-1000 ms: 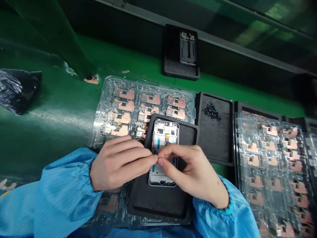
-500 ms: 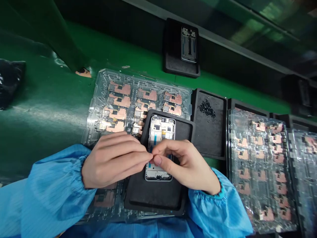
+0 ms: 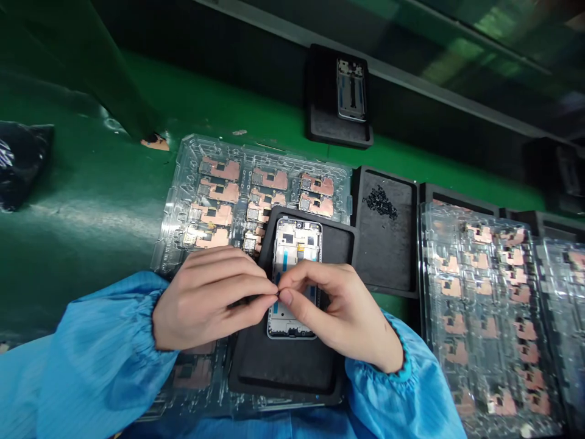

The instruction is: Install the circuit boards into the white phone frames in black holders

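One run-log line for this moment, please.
left hand, right hand: meeting over phone frame | frame: in black tray | anything pinched: too small to tell | black bits: in neighbouring tray

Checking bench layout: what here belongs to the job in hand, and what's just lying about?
Likely in the job:
phone frame, beneath left hand and right hand
black tray under it
black bits and boards, possibly

Seemingly lying about:
dark plastic bag, far left
second phone frame, on the far tray
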`<state>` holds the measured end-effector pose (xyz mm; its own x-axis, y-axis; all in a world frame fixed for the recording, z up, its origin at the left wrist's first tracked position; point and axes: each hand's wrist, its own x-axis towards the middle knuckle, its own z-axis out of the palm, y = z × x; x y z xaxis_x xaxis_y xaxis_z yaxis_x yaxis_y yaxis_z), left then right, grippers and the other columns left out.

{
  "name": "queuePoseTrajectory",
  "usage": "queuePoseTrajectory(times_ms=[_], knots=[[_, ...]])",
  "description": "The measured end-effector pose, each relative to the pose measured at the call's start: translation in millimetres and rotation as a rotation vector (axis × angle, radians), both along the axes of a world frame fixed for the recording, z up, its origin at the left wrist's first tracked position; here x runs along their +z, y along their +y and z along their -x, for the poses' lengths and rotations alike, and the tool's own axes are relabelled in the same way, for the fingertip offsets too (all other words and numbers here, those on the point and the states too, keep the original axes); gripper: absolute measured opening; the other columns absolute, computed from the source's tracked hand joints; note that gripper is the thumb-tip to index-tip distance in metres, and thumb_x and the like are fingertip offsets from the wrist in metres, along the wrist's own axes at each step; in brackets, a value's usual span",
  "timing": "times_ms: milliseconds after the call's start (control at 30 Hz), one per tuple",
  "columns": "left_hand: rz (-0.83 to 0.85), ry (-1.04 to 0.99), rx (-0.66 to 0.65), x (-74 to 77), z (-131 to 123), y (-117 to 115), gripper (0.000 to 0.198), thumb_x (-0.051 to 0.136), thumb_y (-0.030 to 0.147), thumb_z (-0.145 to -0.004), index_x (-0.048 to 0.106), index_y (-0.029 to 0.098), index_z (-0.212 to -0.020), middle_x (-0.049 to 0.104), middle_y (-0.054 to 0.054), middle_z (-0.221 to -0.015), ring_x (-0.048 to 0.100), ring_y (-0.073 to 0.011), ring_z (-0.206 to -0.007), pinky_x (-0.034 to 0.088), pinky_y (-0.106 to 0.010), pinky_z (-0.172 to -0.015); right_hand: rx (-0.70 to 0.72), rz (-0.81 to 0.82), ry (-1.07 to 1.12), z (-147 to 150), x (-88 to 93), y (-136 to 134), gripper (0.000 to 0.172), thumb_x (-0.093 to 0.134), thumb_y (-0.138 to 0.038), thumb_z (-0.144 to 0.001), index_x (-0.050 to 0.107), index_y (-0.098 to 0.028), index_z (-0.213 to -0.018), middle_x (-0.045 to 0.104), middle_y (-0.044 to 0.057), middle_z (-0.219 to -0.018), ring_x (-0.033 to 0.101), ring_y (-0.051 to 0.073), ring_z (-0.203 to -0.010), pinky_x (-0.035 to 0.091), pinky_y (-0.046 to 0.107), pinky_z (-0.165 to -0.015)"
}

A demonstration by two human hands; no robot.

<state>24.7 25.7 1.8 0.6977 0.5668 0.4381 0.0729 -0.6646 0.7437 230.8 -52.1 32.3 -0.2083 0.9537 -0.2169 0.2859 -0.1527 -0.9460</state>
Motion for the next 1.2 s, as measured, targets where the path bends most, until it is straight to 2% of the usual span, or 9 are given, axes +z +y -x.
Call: queuePoseTrajectory(times_ms=[400,500,567,700,800,867,967,1100,1200], knots=[[-0.203,0.004,-0.129,-7.6,4,-4,0.007,0.068,0.009,-0.093,0.067,0.013,-0.1,0.074,-0.005,-0.089,0.067,-0.0183,-0.081,0.051,-0.034,-0.072,0.087,-0.003,-0.1,-1,0.6,-4,0.009,0.062,-0.019,-0.093,0.064,-0.02,-0.084,0.066,-0.004,-0.071,0.058,0.01,-0.063,0.046,0.02,-0.061],[-0.207,0.038,-0.123,-6.4,7,-2,0.007,0.068,0.012,-0.094,0.068,0.014,-0.1,0.074,-0.004,-0.091,0.067,-0.0181,-0.082,0.051,-0.034,-0.074,0.079,-0.067,-0.176,-4,2.7,-5,0.011,0.061,-0.016,-0.092,0.062,-0.021,-0.082,0.065,-0.004,-0.072,0.059,0.011,-0.064,0.046,0.021,-0.064],[-0.15,0.084,-0.05,-4.8,11,4,0.007,0.065,0.015,-0.096,0.069,0.016,-0.102,0.074,-0.003,-0.095,0.067,-0.017,-0.085,0.051,-0.032,-0.079,-0.046,-0.174,-0.279,-12,0.1,-4,0.01,0.059,-0.018,-0.094,0.062,-0.022,-0.086,0.068,-0.003,-0.079,0.063,0.013,-0.072,0.047,0.024,-0.07],[0.078,0.3,0.135,0.8,22,26,0.02,0.052,0.026,-0.105,0.071,0.022,-0.11,0.073,-0.002,-0.108,0.067,-0.0155,-0.096,0.051,-0.026,-0.078,-0.468,-0.421,-0.518,-45,-20.1,5,0.01,0.054,-0.024,-0.099,0.06,-0.022,-0.092,0.072,0.005,-0.1,0.066,0.021,-0.096,0.047,0.033,-0.087],[0.101,0.46,0.193,11.1,20,50,0.027,0.048,0.036,-0.105,0.072,0.024,-0.112,0.072,-0.002,-0.115,0.067,-0.0186,-0.1,0.052,-0.027,-0.076,-0.548,-0.459,-0.534,-66,-38.4,16,0.012,0.054,-0.025,-0.098,0.059,-0.022,-0.087,0.073,0.007,-0.101,0.067,0.023,-0.095,0.048,0.036,-0.086],[0.0,0.554,0.176,18.8,2,65,0.03,0.044,0.034,-0.105,0.071,0.024,-0.115,0.072,-0.002,-0.116,0.067,-0.0206,-0.101,0.052,-0.031,-0.081,-0.519,-0.441,-0.506,-71,-46.5,20,0.013,0.054,-0.025,-0.097,0.059,-0.022,-0.085,0.073,0.005,-0.097,0.068,0.022,-0.091,0.049,0.034,-0.083],[-0.164,0.645,0.095,21.8,-49,85,0.033,0.042,0.026,-0.104,0.071,0.023,-0.119,0.071,-0.004,-0.117,0.067,-0.0225,-0.105,0.051,-0.035,-0.089,-0.479,-0.428,-0.502,-71,-50.1,20,0.011,0.056,-0.024,-0.096,0.061,-0.023,-0.086,0.072,0.004,-0.092,0.067,0.022,-0.088,0.048,0.034,-0.081],[-0.24,0.698,0.051,9.5,-121,99,0.031,0.045,0.023,-0.101,0.076,0.017,-0.101,0.069,-0.007,-0.104,0.064,-0.0232,-0.104,0.05,-0.032,-0.087,-0.484,-0.475,-0.521,-73,-48.9,17,0.01,0.055,-0.021,-0.094,0.06,-0.023,-0.085,0.071,0.004,-0.091,0.064,0.023,-0.088,0.047,0.036,-0.082],[-0.259,0.702,0.051,1.4,-144,104,0.024,0.052,0.023,-0.096,0.075,0.013,-0.093,0.066,-0.01,-0.103,0.062,-0.025,-0.107,0.05,-0.032,-0.086,-0.51,-0.528,-0.508,-79,-50.6,18,0.012,0.054,-0.019,-0.095,0.058,-0.023,-0.085,0.07,0.006,-0.093,0.063,0.024,-0.09,0.048,0.037,-0.083]])
